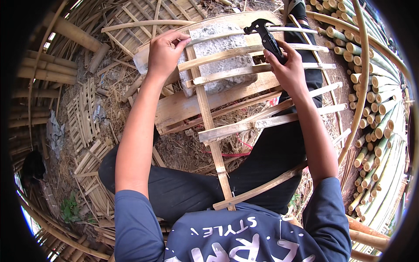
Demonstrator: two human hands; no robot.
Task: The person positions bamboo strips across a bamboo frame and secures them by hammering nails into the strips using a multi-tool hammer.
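My left hand pinches the left end of the farthest bamboo cross slat, where it lies over a long bamboo strip. Whether a nail is also between those fingertips is too small to tell. In my right hand is a small black claw hammer, its head raised above the far slats. Several split-bamboo slats cross the long strip like ladder rungs, and a second strip runs under their right ends. Beneath the far slats sits a rough grey stone block.
The block rests on wide bamboo boards between my legs. Stacked bamboo poles line the right side. Lattice panels lie at the far left, with slat pieces nearer. Bamboo scraps and straw cover the ground.
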